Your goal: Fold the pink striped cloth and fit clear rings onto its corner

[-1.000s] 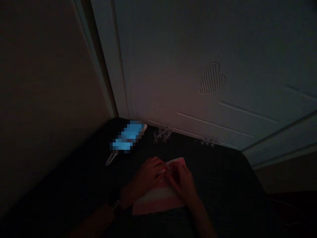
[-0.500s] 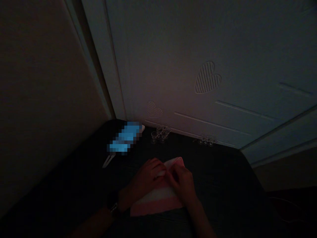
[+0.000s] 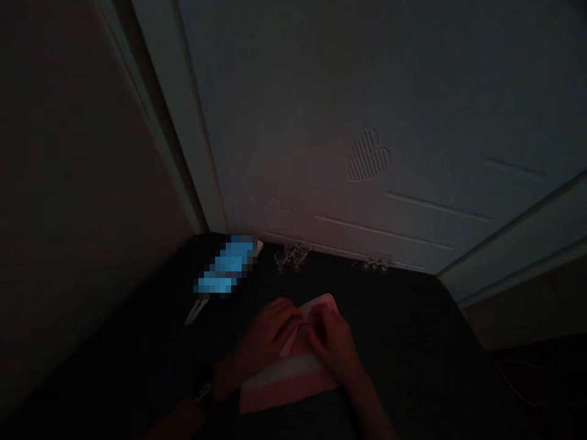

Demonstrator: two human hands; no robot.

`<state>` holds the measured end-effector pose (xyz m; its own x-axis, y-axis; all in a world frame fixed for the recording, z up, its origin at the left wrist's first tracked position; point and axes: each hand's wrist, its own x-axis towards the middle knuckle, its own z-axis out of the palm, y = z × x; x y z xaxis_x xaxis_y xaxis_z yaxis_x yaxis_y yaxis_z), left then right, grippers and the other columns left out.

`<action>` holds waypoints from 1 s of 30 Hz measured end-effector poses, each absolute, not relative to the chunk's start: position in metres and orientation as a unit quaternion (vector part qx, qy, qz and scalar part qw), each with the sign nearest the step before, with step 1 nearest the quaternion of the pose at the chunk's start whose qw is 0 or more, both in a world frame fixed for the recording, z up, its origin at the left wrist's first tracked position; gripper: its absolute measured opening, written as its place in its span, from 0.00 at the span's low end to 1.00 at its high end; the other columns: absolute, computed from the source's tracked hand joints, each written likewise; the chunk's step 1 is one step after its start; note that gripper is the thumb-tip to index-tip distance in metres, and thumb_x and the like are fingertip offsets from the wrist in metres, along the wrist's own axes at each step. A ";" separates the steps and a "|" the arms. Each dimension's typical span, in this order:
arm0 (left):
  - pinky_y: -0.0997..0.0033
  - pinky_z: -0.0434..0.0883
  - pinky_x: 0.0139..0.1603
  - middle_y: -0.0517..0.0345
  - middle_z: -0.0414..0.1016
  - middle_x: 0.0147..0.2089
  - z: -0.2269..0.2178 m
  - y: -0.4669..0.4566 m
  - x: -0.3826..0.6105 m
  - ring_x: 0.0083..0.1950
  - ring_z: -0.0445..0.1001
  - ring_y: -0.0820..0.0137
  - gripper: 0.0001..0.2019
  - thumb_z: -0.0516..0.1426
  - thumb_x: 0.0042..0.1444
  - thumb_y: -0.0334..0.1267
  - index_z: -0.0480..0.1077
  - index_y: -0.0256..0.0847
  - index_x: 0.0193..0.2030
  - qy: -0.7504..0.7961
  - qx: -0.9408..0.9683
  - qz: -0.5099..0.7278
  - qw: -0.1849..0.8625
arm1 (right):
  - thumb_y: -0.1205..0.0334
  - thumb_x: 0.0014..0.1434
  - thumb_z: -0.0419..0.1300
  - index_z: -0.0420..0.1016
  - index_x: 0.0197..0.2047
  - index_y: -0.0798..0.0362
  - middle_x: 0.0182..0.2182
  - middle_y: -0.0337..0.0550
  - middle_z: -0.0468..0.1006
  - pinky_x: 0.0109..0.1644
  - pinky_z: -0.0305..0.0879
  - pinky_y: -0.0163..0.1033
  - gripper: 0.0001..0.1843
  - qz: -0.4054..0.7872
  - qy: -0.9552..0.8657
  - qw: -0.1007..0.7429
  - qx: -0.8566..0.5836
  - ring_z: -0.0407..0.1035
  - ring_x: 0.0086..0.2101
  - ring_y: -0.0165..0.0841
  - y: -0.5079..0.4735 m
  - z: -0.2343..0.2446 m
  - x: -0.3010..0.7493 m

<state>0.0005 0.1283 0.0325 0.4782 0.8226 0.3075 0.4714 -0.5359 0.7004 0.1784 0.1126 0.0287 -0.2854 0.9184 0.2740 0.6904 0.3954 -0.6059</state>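
A pink-and-white sheet (image 3: pixel 293 385), paper or cloth I cannot tell, lies on the dark table under both hands. My left hand (image 3: pixel 270 327), with a watch on the wrist, reaches over its left part. Its fingers are bent and pinch a raised fold near the middle. Across from it, my right hand (image 3: pixel 332 336) is closed at the sheet's upper right part, thumb and fingertips pressed on the same fold. The fingertips of both hands almost meet. Dim light hides the finer detail of the fold.
A lit phone (image 3: pixel 227 266), its screen blurred out, lies at the back left with a pale strap (image 3: pixel 197 310). Small clear glass-like cups (image 3: pixel 293 256) stand by the panel with heart reliefs (image 3: pixel 369 156). More small clear pieces (image 3: pixel 378 263) are farther right. The dark table (image 3: pixel 413 354) ends at the right.
The whole view has shifted slightly. Between my hands a pale flap of the sheet now shows slanting below my left fingers. Both hands stay at nearly the same place on the sheet.
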 end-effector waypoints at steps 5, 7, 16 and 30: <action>0.66 0.62 0.51 0.57 0.69 0.43 0.036 0.129 0.000 0.48 0.64 0.69 0.06 0.52 0.58 0.36 0.67 0.41 0.41 0.393 0.813 0.329 0.279 | 0.63 0.55 0.54 0.64 0.40 0.52 0.32 0.40 0.71 0.38 0.60 0.36 0.08 0.199 -0.782 0.307 -0.505 0.65 0.34 0.32 0.113 0.029 0.181; 0.66 0.62 0.52 0.57 0.69 0.43 0.036 0.130 -0.001 0.48 0.64 0.69 0.06 0.53 0.57 0.36 0.67 0.42 0.41 0.394 0.811 0.331 0.278 | 0.64 0.55 0.54 0.64 0.40 0.52 0.33 0.40 0.71 0.39 0.60 0.36 0.08 0.201 -0.783 0.312 -0.499 0.65 0.35 0.32 0.113 0.028 0.181; 0.66 0.64 0.48 0.57 0.69 0.40 0.034 0.133 -0.001 0.46 0.65 0.68 0.06 0.56 0.54 0.39 0.68 0.41 0.37 0.390 0.795 0.348 0.307 | 0.61 0.56 0.55 0.65 0.40 0.51 0.34 0.40 0.71 0.38 0.60 0.35 0.08 0.204 -0.774 0.320 -0.507 0.65 0.36 0.32 0.112 0.028 0.181; 0.69 0.64 0.45 0.57 0.70 0.37 0.039 0.130 -0.002 0.42 0.68 0.71 0.09 0.49 0.59 0.37 0.69 0.40 0.36 0.380 0.802 0.332 0.319 | 0.53 0.53 0.57 0.63 0.30 0.53 0.26 0.38 0.67 0.30 0.57 0.33 0.12 0.176 -0.772 0.298 -0.534 0.62 0.27 0.29 0.113 0.025 0.181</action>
